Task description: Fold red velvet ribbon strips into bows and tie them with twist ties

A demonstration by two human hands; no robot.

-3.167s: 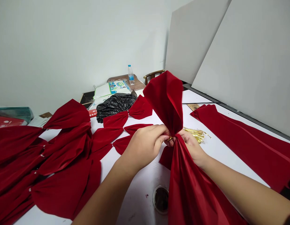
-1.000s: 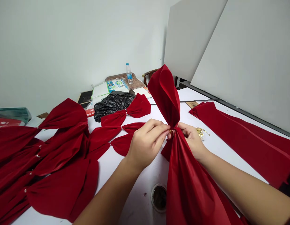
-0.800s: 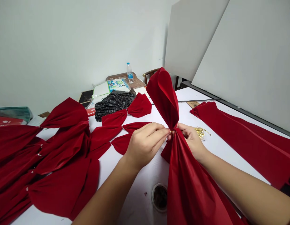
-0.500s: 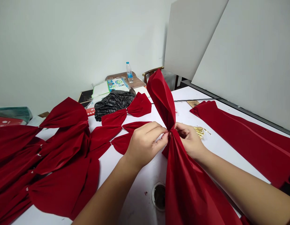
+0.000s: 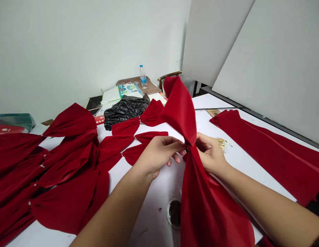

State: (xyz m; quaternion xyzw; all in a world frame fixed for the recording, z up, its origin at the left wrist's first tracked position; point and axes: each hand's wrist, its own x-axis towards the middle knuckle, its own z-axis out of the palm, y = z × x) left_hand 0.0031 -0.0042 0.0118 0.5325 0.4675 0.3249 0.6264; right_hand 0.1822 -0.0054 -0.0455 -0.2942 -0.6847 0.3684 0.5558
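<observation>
Red cloth (image 5: 200, 202) hangs between the hands — left hand (image 5: 158, 154) pinching at its gathered waist, right hand (image 5: 213, 154) gripping its side, fingertips hidden. Likely the tying step; next calls for a snug twist. Gold strips (image 5: 221, 143) lie beyond.

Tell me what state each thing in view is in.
Held red cloth: gathered, raised
Left hand: pinching its waist
Right hand: gripping its waist
Red bows: cinched at the middle
Red strips: laid out, ungathered
Gold strands: bundled, partly hidden
Black bag: crumpled
Bottle: upright, capped
</observation>
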